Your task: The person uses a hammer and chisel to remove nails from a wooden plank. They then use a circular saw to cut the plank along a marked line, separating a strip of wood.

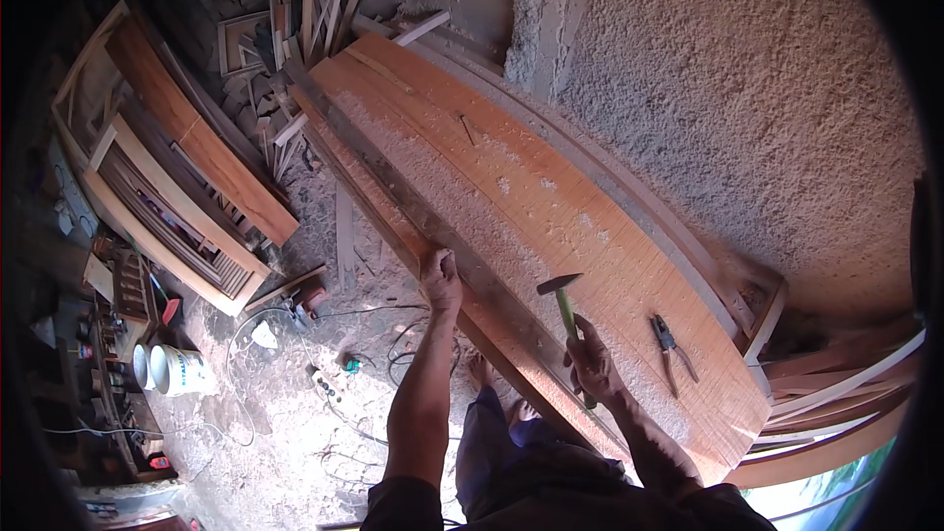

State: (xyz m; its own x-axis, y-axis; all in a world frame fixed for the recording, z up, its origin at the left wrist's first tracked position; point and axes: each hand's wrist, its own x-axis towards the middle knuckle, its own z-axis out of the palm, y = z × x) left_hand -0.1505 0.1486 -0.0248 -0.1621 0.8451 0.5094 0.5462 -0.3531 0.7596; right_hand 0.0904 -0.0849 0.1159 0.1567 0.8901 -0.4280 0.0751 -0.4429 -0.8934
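My left hand (441,283) is closed on a long, narrow wooden plank (374,202) that lies along the near edge of the workbench; its fingertips are partly hidden. In my right hand (593,359) is a hammer (564,307), held by its green handle with the dark metal head raised above the bench. A pair of pliers (665,343) with dark grips and spread handles lies to the right of the hammer. Farther up the dusty orange-brown wooden workbench top (580,216) rests a small, thin dark piece (466,130), too small to name.
Wooden frames (197,206) lean at the left. White buckets (182,371) stand on the floor near a cable (232,354). Scrap strips (313,0) are heaped beyond the bench. A rough wall (708,88) borders its far side, and long boards (846,393) lie at the right.
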